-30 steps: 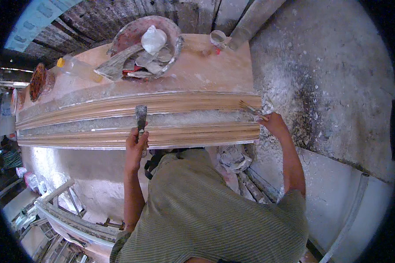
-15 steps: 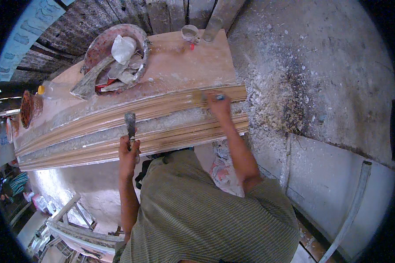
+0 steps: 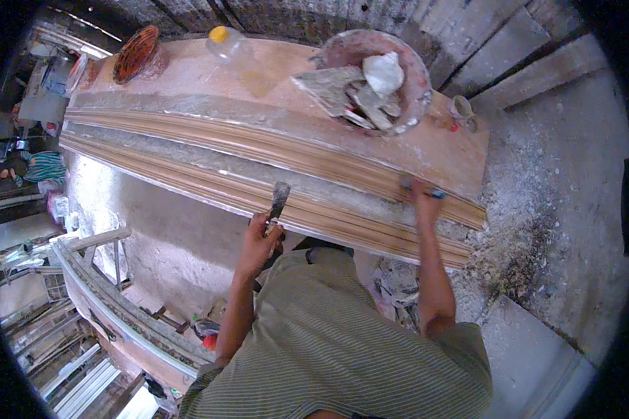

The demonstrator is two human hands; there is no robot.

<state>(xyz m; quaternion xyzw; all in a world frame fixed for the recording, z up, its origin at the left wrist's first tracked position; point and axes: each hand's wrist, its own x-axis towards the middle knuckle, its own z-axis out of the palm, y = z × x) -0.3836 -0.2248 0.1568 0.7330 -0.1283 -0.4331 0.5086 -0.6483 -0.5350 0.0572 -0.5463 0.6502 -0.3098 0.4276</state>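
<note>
My left hand (image 3: 261, 241) grips a putty knife (image 3: 280, 197), its dark flat blade pointing up over the nearer brown moulding strip (image 3: 314, 209). Farther right, my right hand (image 3: 424, 202) is closed round a small blue-handled tool (image 3: 437, 193). That tool's head is smeared by motion and rests on or just above the farther moulding strip (image 3: 286, 150), near its right end; I cannot tell its kind. Between the two long grooved strips runs a rough grey band (image 3: 237, 167).
Beyond the strips, a stained basin (image 3: 416, 77) holds a white bag (image 3: 383, 73) and flat scraps. A yellow-capped clear bottle (image 3: 227, 47), an orange woven basket (image 3: 136, 56) and a cup (image 3: 461, 108) stand on the board. Pale crumbs (image 3: 514, 251) litter the right side. A curved panel (image 3: 129, 328) is at lower left.
The view has swung left, so the bench now sits farther right in the picture. My right hand and its tool have shifted toward the strip's right end. Both hands keep their grips.
</note>
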